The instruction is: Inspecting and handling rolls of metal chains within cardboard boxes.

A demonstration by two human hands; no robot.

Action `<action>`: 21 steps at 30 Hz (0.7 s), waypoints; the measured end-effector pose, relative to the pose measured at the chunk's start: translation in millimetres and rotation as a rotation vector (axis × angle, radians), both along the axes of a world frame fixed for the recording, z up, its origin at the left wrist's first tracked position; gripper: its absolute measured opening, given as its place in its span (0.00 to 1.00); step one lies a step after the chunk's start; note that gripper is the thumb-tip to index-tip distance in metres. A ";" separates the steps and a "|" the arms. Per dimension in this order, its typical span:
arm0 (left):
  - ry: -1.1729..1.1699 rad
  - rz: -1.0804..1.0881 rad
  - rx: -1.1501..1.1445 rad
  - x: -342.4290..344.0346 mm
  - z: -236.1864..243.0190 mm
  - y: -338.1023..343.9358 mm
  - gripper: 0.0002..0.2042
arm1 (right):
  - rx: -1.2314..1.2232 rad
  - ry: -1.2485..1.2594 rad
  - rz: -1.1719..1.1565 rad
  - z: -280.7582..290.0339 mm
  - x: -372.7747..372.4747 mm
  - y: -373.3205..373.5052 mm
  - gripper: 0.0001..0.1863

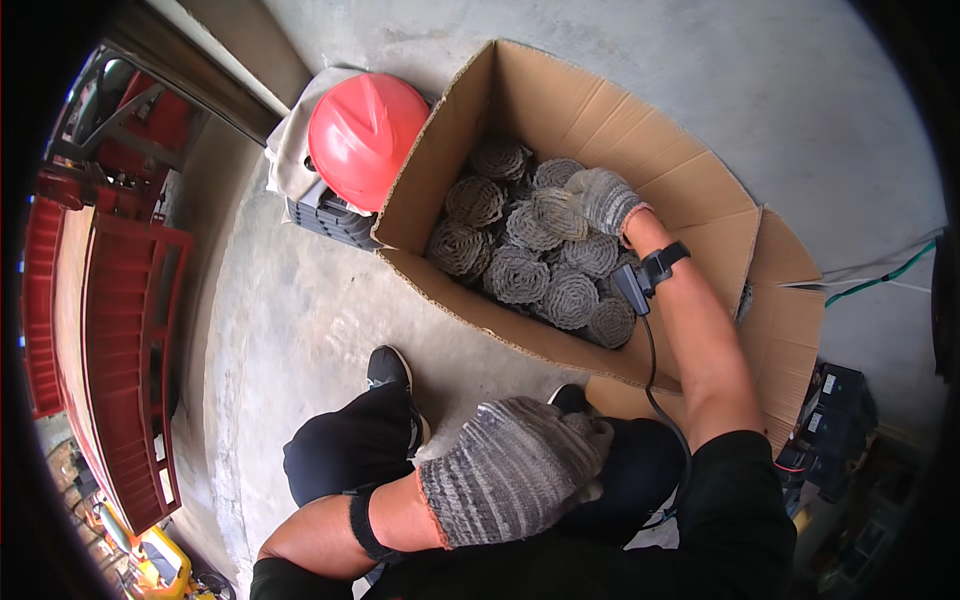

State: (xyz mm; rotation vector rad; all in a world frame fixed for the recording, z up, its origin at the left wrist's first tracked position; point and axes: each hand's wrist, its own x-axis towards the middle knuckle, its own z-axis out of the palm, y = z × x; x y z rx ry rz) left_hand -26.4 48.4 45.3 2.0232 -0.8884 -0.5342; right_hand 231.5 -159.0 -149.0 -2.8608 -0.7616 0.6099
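My right hand (pixel 601 203), in a grey knitted glove, reaches into a large cardboard box (pixel 590 100) and grips the edge of a slightly yellowish coil of chain (pixel 559 213). Around it, several similar grey coils, one of them a coil of chain (pixel 517 274), lie flat side by side with their spirals facing up. My left hand (pixel 515 465), gloved in striped grey, is over my lap near the right knee. Its fingers curl downward, and whatever they may hold is hidden.
A red hard hat (pixel 368 140) sits on a dark plastic case (pixel 335 222) left of the box. Farther left stands a red metal frame (pixel 115 360). Black equipment (pixel 835 420) and a green cable (pixel 880 282) are on the right. My shoe (pixel 390 370) rests on the concrete floor (pixel 290 310).
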 end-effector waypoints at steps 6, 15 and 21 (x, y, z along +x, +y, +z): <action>-0.034 -0.096 0.061 -1.8 -1.8 -4.3 0.27 | 0.100 0.115 0.034 9.1 -17.2 19.6 0.17; 0.019 -0.116 0.096 -1.1 2.7 -2.5 0.26 | 0.197 0.033 -0.143 -11.6 2.7 -9.2 0.17; 0.021 -0.086 0.053 -3.8 -0.6 -0.8 0.24 | 0.092 -0.065 -0.268 -15.1 13.4 -43.2 0.19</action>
